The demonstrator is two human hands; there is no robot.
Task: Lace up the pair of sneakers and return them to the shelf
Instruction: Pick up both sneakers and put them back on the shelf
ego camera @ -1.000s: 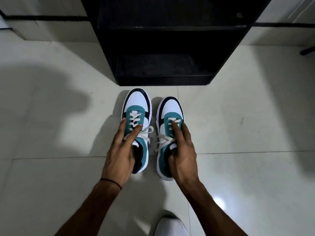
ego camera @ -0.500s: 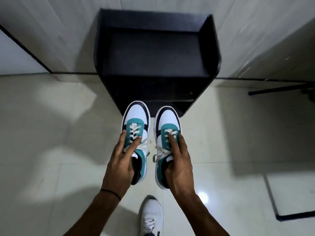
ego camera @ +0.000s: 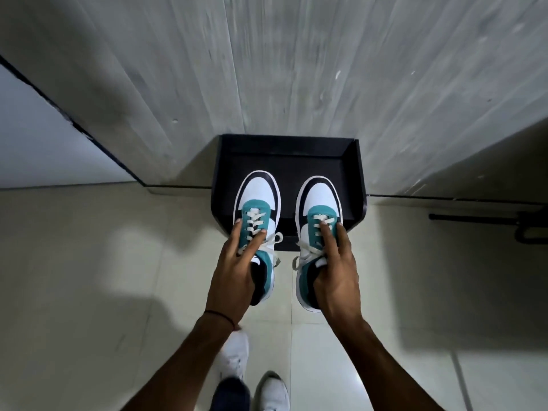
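So left hand grips one laced sneaker, right hand the other sneaker, toes over the black shelf.

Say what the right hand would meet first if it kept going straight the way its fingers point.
Probably the black shelf: the right hand, gripping the right sneaker, points toe-first over its top tray, with the grey wall behind. Height above the tray is unclear.
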